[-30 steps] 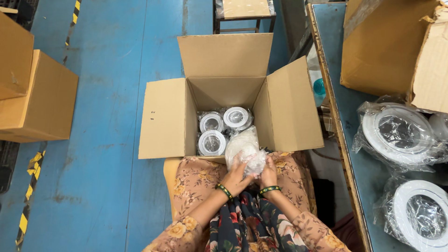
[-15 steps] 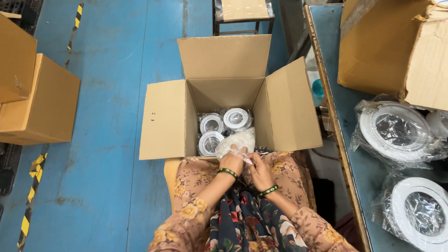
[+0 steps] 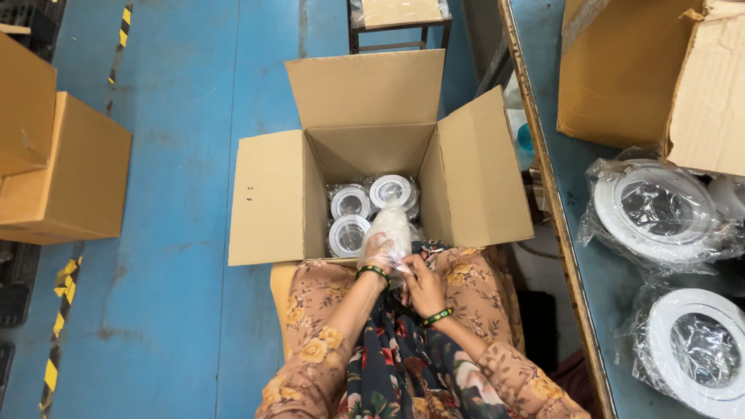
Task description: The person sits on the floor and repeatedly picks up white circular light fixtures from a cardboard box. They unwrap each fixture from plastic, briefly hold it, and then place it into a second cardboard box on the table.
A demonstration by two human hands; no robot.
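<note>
An open cardboard box (image 3: pixel 268 198) stands on the floor in front of my knees, its flaps spread. Inside lie three round white lamp fittings (image 3: pixel 351 203) wrapped in clear plastic. My left hand (image 3: pixel 377 252) grips a bagged white fitting (image 3: pixel 389 225) at the box's near edge, over the free corner. My right hand (image 3: pixel 424 285) pinches the loose end of that bag's plastic just below it, above my lap. Both wrists wear green bangles.
A blue workbench (image 3: pixel 590 271) runs along the right with two bagged white round fittings (image 3: pixel 656 209) and large cardboard boxes (image 3: pixel 621 70). Closed cartons (image 3: pixel 62 171) stand on the blue floor at the left. A stool (image 3: pixel 400 19) stands beyond the open box.
The bagged fitting has moved from above my lap forward and down into the box's near corner. My left hand followed it, and my right hand slid back along the plastic tail.
</note>
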